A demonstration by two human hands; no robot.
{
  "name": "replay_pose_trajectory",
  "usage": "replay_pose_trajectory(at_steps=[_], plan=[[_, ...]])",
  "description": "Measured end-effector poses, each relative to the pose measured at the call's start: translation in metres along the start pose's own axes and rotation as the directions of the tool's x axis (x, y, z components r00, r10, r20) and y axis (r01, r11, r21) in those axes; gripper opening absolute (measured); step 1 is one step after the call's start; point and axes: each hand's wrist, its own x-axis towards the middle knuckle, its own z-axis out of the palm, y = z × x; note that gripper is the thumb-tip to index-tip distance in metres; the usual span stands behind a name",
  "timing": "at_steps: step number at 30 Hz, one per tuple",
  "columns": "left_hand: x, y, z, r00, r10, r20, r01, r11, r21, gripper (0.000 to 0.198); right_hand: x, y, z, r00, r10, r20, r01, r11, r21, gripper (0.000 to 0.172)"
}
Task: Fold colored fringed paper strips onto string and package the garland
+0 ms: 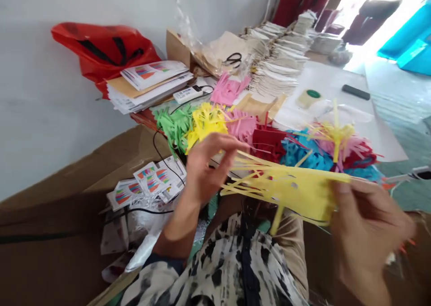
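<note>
Now: right hand [365,225] pinching the end of fringed yellow paper [289,191] | left hand [205,166] apart, beside its strands, grip unclear

Right hand [367,225] is blurring and running off the lower right edge, its fingers [346,193] hiding one end of the yellow fringed paper [286,189]; left hand [205,166] is masking part of the heap of coloured paper fringes [240,126]; printed sheets [153,74] are carrying lettering too small to read; stacked paper bundles [279,59] are merging, their number untellable; a turquoise object [409,41] is running off the upper right edge, its kind unclear
</note>
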Motion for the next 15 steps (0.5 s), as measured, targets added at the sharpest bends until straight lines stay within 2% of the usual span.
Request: replay_pose_trajectory(at_steps=[1,3,5,8,12,15], plan=[[-0.005,0.017,0.013,0.996,0.050,0.075,-0.045,0.997,-0.067,0.020,-0.004,0.002,0.001,1.000,-0.010,0.008,0.010,1.000,-0.003,0.006],[-0.013,0.040,0.039,0.979,0.140,0.150,-0.122,0.984,-0.127,0.024,-0.010,0.006,0.002,0.997,-0.048,0.052,0.047,0.999,0.015,0.007],[-0.018,0.051,0.062,0.967,0.183,0.177,-0.164,0.979,-0.119,0.028,-0.014,0.010,0.000,0.992,-0.083,0.090,0.079,0.996,0.043,0.007],[-0.022,0.054,0.088,0.959,0.215,0.185,-0.201,0.975,-0.088,0.024,-0.020,0.016,-0.011,0.986,-0.105,0.126,0.091,0.989,0.116,0.003],[-0.023,0.059,0.105,0.947,0.230,0.225,-0.213,0.972,-0.096,0.008,-0.023,0.026,-0.034,0.975,-0.050,0.217,0.001,0.976,0.219,0.005],[-0.019,0.064,0.108,0.919,0.141,0.369,-0.072,0.978,-0.195,0.011,-0.016,0.037,-0.050,0.913,0.050,0.405,-0.178,0.942,0.285,0.027]])
